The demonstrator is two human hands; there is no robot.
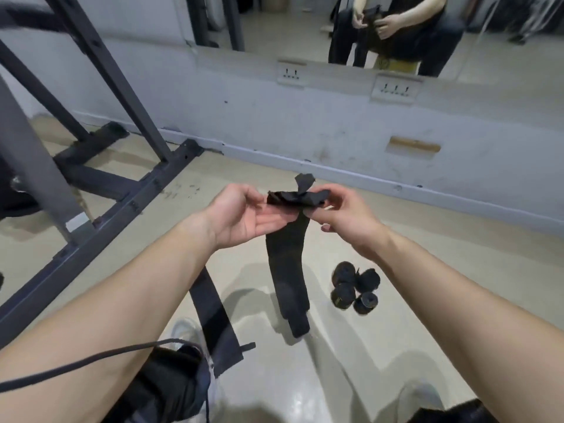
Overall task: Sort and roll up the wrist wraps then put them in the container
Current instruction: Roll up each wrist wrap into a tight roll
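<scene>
- No words, brands or numbers can be read.
- The yellow box (396,65) in the mirror (290,25) bears a dark mark, too blurred to read.
- The rolled wraps (355,288) show a yellowish patch, too small to read.

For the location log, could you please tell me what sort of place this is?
Probably a gym: a steel rack at left, a wall mirror ahead, and rolled wraps on the floor.
</scene>
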